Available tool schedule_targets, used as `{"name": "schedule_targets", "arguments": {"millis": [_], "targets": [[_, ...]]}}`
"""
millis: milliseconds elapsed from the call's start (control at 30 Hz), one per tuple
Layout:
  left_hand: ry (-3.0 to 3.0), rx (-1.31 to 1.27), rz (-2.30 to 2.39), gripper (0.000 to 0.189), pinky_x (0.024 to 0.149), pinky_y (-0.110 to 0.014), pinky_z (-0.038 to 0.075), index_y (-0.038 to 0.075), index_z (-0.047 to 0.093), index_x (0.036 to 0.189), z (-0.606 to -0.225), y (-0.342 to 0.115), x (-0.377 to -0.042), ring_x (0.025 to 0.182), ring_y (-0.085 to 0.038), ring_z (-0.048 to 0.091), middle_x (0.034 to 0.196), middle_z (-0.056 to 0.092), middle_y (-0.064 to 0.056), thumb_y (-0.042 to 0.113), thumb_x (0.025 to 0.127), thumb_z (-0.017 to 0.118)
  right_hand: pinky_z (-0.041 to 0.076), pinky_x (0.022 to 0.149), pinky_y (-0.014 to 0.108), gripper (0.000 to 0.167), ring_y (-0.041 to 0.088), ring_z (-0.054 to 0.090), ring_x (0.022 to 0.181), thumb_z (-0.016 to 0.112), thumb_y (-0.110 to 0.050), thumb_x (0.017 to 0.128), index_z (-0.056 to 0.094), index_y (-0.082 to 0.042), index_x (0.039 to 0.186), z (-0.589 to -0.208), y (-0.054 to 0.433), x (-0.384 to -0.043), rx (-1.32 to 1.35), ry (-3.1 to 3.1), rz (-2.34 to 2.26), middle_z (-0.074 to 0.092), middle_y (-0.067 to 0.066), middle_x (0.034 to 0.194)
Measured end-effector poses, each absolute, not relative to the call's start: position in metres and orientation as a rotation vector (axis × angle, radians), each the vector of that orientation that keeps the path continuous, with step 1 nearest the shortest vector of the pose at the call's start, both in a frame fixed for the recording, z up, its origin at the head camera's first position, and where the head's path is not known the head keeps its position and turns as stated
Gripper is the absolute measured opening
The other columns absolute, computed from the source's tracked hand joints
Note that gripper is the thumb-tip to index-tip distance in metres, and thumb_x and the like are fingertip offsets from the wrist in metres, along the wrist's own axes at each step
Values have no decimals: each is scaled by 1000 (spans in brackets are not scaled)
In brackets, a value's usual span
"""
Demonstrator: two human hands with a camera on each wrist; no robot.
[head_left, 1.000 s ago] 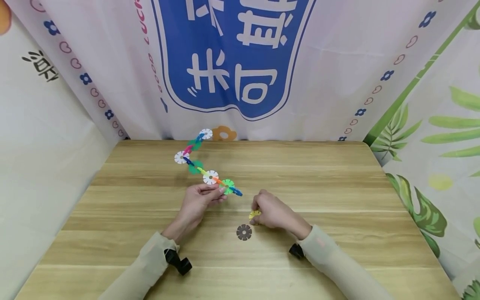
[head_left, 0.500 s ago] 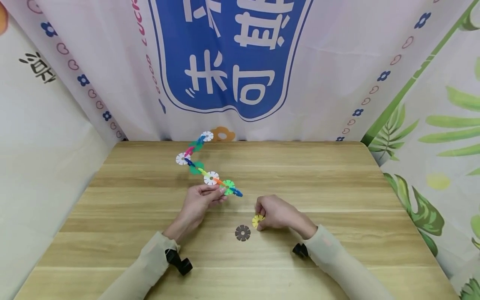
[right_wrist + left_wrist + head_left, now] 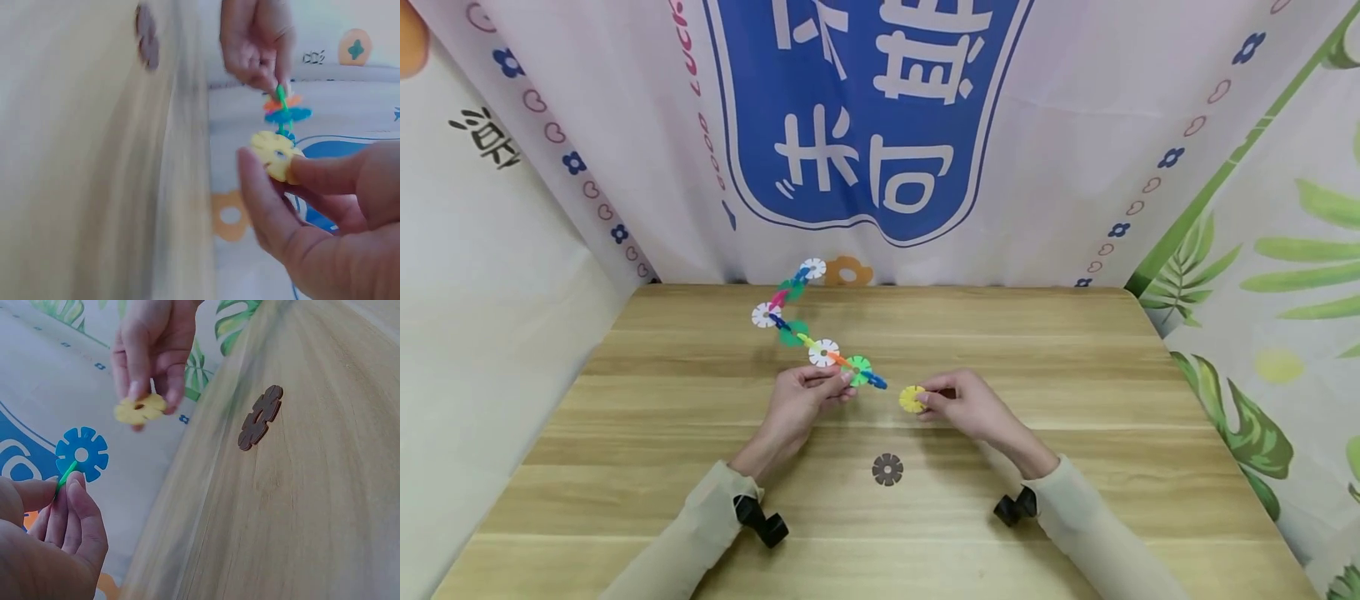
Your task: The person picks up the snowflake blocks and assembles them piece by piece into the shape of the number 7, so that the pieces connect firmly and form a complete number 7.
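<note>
My left hand point(image 3: 797, 408) pinches the light green disc point(image 3: 857, 369) of a chain of slotted plastic discs. The chain zigzags up and away to the left, through white discs point(image 3: 823, 352), darker green, pink, yellow and orange ones. At its near end a blue disc point(image 3: 82, 454) slots into the green one, standing free of the fingers. My right hand point(image 3: 966, 404) holds a yellow slotted disc point(image 3: 912, 399) between thumb and fingers, a short gap to the right of the blue disc. Flat on the table lies a brown slotted disc point(image 3: 887, 469), below and between both hands.
The wood-grain table point(image 3: 1075, 358) runs back to a printed cloth backdrop point(image 3: 1037, 167). More cloth hangs at both sides. A black wrist mount point(image 3: 762, 522) sits on the left sleeve, another black mount point(image 3: 1017, 507) on the right.
The right hand has lifted the yellow disc from beside the brown disc and brought it up level with the chain's blue end. The left hand and chain stay almost in place.
</note>
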State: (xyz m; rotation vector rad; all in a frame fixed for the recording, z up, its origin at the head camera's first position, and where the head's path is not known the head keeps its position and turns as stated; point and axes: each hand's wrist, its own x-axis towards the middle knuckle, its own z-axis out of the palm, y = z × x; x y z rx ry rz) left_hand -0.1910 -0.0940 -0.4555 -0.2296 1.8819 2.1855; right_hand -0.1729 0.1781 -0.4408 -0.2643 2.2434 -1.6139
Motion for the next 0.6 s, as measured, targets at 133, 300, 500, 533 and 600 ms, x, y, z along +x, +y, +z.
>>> {"name": "schedule_targets", "arguments": {"millis": [133,300,500,533,600], "targets": [[1882,-217,2181,23,97,-41,66,-7,70,118,-455,-92,-191,83,-15,79,93,82,-4,2,97,73,66,95,48,26,35,78,96,68,-3,100,70,10,123,-443,177,-171,-95,2041,-1862,77,19,110],[1870,-192,2193,25,94,-38,68,-8,69,119,-454,-88,-191,83,-15,79,92,82,-4,3,97,73,70,87,35,28,18,78,84,72,3,96,68,11,122,-447,175,-169,108,1818,-2105,79,8,97],[1873,-200,2187,24,92,-36,68,-8,69,118,-454,-88,-190,81,-14,79,91,81,-3,2,97,73,70,84,31,27,19,79,82,71,9,93,67,13,120,-451,172,-166,137,1692,-2179,77,8,96],[1875,-198,2182,24,93,-37,68,-8,68,119,-455,-88,-190,82,-14,79,91,81,-3,2,97,72,69,85,32,27,20,79,83,71,9,93,67,12,120,-451,172,-165,135,1677,-2184,77,9,96],[1879,-190,2173,25,95,-39,67,-7,68,119,-455,-88,-190,83,-15,79,92,81,-4,2,97,73,69,87,33,26,22,80,84,70,10,93,67,12,119,-451,170,-165,130,1645,-2192,76,10,98]]}}
